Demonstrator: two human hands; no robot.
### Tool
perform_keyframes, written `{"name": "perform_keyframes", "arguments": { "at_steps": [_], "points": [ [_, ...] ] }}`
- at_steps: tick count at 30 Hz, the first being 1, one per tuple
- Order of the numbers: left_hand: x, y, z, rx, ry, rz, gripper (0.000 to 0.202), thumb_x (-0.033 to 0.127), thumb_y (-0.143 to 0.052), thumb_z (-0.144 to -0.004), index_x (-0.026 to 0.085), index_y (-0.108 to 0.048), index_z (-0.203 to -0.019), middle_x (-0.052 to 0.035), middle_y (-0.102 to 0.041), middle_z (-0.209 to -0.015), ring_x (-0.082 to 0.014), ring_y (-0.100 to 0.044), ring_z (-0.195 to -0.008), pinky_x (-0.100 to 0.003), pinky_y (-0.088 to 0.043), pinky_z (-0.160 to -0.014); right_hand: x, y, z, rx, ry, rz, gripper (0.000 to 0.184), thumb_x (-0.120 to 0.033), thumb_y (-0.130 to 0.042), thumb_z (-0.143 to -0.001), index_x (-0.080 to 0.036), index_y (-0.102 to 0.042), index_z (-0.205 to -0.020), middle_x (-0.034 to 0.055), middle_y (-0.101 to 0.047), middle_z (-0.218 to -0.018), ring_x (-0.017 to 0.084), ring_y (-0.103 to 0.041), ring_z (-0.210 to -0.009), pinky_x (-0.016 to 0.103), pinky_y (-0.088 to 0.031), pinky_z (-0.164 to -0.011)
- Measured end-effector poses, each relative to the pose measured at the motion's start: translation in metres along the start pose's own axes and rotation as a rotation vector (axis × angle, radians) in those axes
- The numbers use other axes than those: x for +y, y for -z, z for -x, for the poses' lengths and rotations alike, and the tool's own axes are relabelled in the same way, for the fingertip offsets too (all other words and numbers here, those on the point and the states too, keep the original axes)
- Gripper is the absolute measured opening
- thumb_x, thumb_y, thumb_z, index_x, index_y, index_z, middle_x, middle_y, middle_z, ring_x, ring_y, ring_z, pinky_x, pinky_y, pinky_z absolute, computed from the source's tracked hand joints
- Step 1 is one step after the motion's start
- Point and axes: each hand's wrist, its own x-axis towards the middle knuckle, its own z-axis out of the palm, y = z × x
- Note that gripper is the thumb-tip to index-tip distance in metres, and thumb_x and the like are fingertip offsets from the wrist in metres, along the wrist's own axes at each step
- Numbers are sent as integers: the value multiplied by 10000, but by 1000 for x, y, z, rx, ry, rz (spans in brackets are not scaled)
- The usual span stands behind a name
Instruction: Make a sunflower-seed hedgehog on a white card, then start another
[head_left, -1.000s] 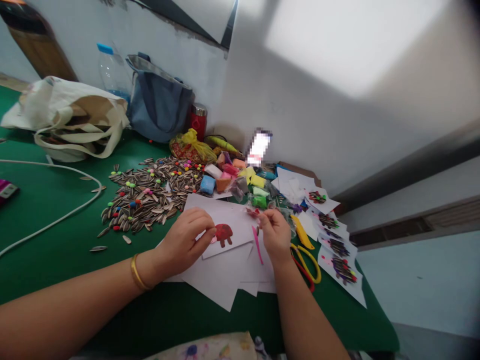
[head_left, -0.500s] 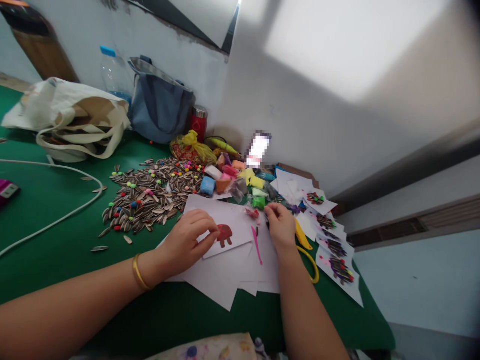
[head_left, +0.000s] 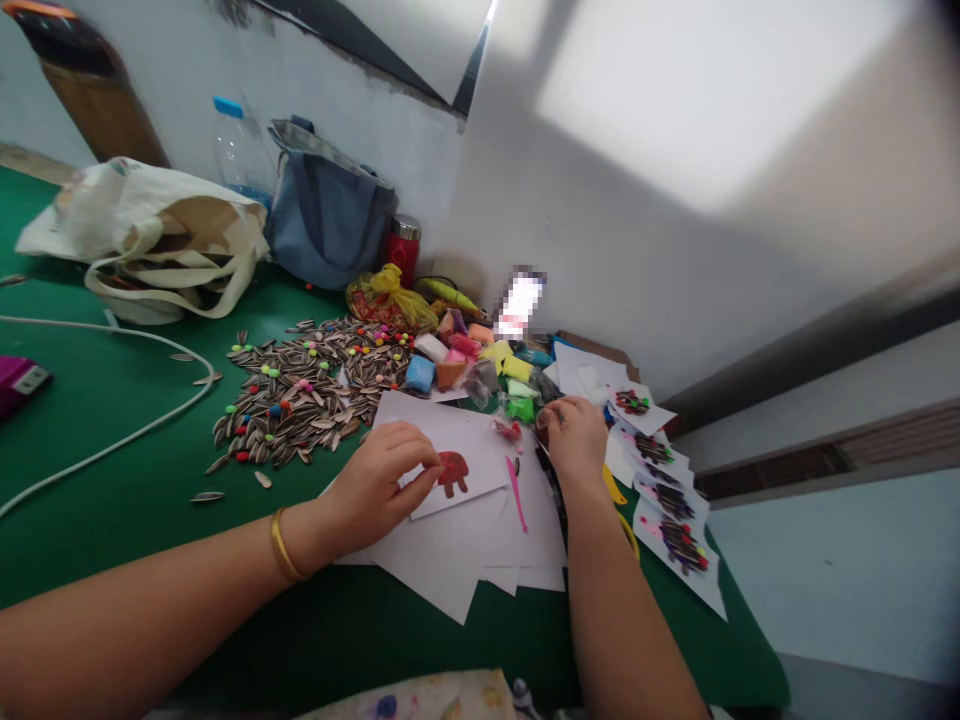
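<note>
L hand [head_left: 386,480] over card [head_left: 405,412], R hand [head_left: 576,440] off to card's R

L hand is hovering over card's L part, thumb + index tips almost meeting at L end of red shape [head_left: 454,468]; can't tell if they're pinching anything or touching shape. Shape is lying flat on card, brown legs pointing to card's near edge. R hand is curling in beyond card's R side, nr clay packs [head_left: 450,375], thumb + index drawn close; can't tell what, if anything, they're gripping.

Red clay [head_left: 508,430] in clear wrap is sitting at card's R edge, pink tool [head_left: 516,495] is lying just R of card. Loose sheets [head_left: 435,565] are poking out under card, near side + R. Clay packs are crowding beyond card, w/ phone [head_left: 521,300] propped behind, screen blurred out. Seeds [head_left: 300,400], mixed w/ coloured bits, are spreading L of card. Seed pics [head_left: 682,545] are lining up well R of card. Yellow bag [head_left: 390,300], red flask [head_left: 403,255] + blue bag [head_left: 330,220] are standing far beyond card, toward L.
</note>
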Motion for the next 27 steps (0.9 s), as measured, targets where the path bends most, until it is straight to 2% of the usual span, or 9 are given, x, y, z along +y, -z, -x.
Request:
{"name": "perform_keyframes", "arguments": {
  "at_steps": [4,7,10,12,15,17,19,24,27],
  "points": [
    [1,2,0,-4,-5,-11,120,231,-535,-933,203,-626,-859,-52,-647,-858,-200,-571,-864,-352,-436,-825,-1,-9,1,-39,12,114,271,-262,-511,-877,-212,-763,-790,97,-704,-1082,284,-524,-1020,417,-375,-861],
    [1,2,1,0,-9,-15,103,225,-540,-933,204,-623,-876,-49,-649,-874,-201,-571,-880,-353,-429,-835,0,-12,6,-81,44,172,278,-248,-512,-874,-216,-774,-789,98,-686,-1195,305,-526,-1099,436,-380,-870],
    [-1,1,1,9,0,-5,70,211,-562,-920,206,-624,-888,-45,-645,-888,-198,-571,-891,-350,-425,-842,-1,-9,9,-120,44,185,264,-221,-528,-858,-226,-789,-898,97,-657,-1280,331,-517,-1163,469,-391,-893],
    [-4,-1,1,11,7,0,48,191,-580,-903,208,-621,-886,-41,-642,-894,-196,-571,-896,-346,-424,-843,-3,-4,9,-95,39,145,279,-214,-533,-861,-230,-783,-982,95,-659,-1278,331,-522,-1168,484,-402,-919],
    [-7,-2,2,12,19,-5,42,171,-605,-880,209,-614,-868,-33,-638,-887,-193,-571,-886,-339,-423,-835,-9,6,9,9,69,26,260,-229,-543,-875,-212,-778,-986,97,-686,-1206,310,-546,-1127,483,-414,-961],
    [-8,-3,2,9,29,-12,38,174,-620,-872,207,-614,-857,-32,-637,-881,-194,-570,-881,-337,-420,-833,-20,14,11,59,136,-97,240,-243,-548,-892,-205,-773,-966,98,-700,-1139,287,-569,-1076,467,-431,-965],
    [-7,-2,2,-2,32,-17,22,191,-626,-878,205,-622,-861,-33,-643,-882,-196,-573,-885,-336,-416,-836,-37,21,17,57,230,-257,220,-248,-550,-916,-215,-763,-963,87,-704,-1064,259,-587,-1030,442,-454,-950],
    [-3,0,-1,-36,28,16,134,251,-545,-957,210,-668,-921,-26,-676,-888,-181,-589,-891,-325,-411,-851,-89,33,48,-109,481,-541,217,-187,-592,-924,-254,-719,-1087,61,-689,-998,219,-595,-957,402,-481,-875],
    [-3,-3,-1,-82,91,123,165,292,-554,-957,222,-699,-919,-14,-688,-877,-166,-607,-868,-301,-429,-829,-110,31,67,-144,532,-670,278,-213,-664,-904,-262,-679,-1177,49,-685,-964,208,-594,-914,392,-479,-840]
  ]
}}
